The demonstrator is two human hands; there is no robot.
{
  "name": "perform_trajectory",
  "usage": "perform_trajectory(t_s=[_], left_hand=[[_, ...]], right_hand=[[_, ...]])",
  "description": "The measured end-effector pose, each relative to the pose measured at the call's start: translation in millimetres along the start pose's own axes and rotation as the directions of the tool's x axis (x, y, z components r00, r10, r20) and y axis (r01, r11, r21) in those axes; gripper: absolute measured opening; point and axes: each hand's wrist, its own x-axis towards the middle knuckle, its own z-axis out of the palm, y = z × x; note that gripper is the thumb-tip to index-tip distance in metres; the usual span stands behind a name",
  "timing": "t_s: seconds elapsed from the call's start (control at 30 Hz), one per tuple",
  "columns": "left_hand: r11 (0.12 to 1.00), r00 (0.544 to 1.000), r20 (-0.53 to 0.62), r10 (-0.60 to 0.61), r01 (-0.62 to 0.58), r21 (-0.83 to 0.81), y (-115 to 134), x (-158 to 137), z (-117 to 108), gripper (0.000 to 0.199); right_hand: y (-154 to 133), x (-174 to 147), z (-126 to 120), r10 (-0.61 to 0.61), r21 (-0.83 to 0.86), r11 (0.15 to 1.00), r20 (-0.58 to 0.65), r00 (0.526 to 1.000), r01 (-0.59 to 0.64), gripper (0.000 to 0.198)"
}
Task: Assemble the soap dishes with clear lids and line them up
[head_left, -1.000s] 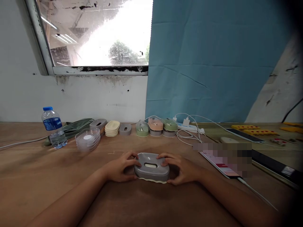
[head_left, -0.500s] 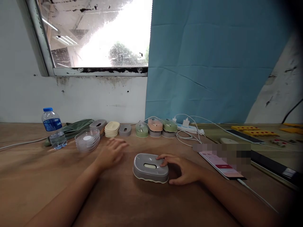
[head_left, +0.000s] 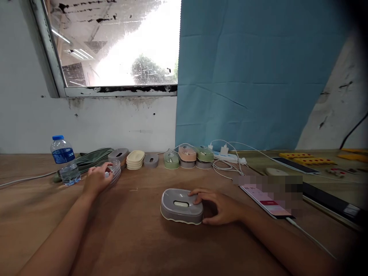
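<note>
Ahead of me on the table, a grey oval-cornered plastic box (head_left: 182,206) has a slot in its lid, with something cream showing through it and a wavy cream edge below. My right hand (head_left: 220,207) grips its right end, fingers on top and thumb at the near side. Over to the left, my left hand (head_left: 97,179) is at a stack of clear plastic containers (head_left: 115,173), its fingers spread over the near rim. The hand covers much of the stack, so I cannot tell how firmly it touches.
Along the wall stand grey slotted lids (head_left: 151,160), stacked cream trays (head_left: 135,160), a green box (head_left: 171,160) and pink and green boxes (head_left: 187,154). A water bottle (head_left: 65,161) stands left. A charging phone (head_left: 267,201), cables and a power strip (head_left: 227,156) lie right.
My left hand has moved left, from the middle of the table to the clear containers. My right hand stays on the grey box, and the view has shifted slightly.
</note>
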Motion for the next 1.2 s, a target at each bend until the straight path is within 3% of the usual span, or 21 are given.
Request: perform_trajectory(t_s=[0.13,0.3,0.47,0.57,0.67,0.8,0.87,0.93,1.03,1.13,1.2], left_hand=[[0.999,0.997,-0.077,0.000,-0.003,-0.034,2,-1,1,0.028],[0.998,0.965,-0.260,0.027,-0.043,-0.056,6,-2,0,0.024],[0.945,0.929,-0.359,-0.087,-0.038,-0.326,24,-5,-3,0.022],[0.742,0.913,-0.337,-0.228,-0.061,-0.668,41,-6,-2,0.022],[0.358,0.906,-0.210,-0.367,-0.071,-0.931,62,-3,-2,0.022],[-0.173,0.876,0.158,-0.455,0.087,-0.981,104,0,-3,0.020],[-0.349,0.851,0.325,-0.413,0.182,-0.919,127,-3,-3,0.018],[-0.449,0.842,0.420,-0.339,0.248,-0.859,147,-12,-1,0.018],[-0.522,0.852,0.484,-0.199,0.326,-0.788,165,-27,7,0.025],[-0.542,0.853,0.515,-0.079,0.397,-0.741,168,-37,14,0.031],[-0.529,0.844,0.537,-0.021,0.446,-0.722,167,-40,18,0.034]], right_hand=[[1,0,1,-0.004,0.000,1.000,-0.004,1.000,0.004,0.042],[1,0,1,-0.009,0.000,1.000,-0.011,1.000,0.009,0.042],[3,-1,2,0.001,0.011,1.000,-0.022,1.000,-0.001,0.041],[3,-1,2,-0.007,0.007,1.000,-0.019,1.000,0.008,0.040],[3,-1,2,-0.016,-0.006,1.000,-0.015,1.000,0.016,0.039],[2,-1,1,-0.031,-0.003,1.000,-0.019,0.999,0.031,0.040],[0,-1,1,-0.036,0.000,0.999,-0.023,0.999,0.036,0.040],[-1,-1,2,-0.034,-0.007,0.999,-0.037,0.999,0.034,0.039],[-4,0,3,-0.033,-0.023,0.999,-0.136,0.990,0.030,0.046],[-6,2,5,-0.030,-0.074,0.997,-0.317,0.948,0.007,0.056],[-7,2,6,-0.048,-0.145,0.989,-0.376,0.925,-0.008,0.061]])
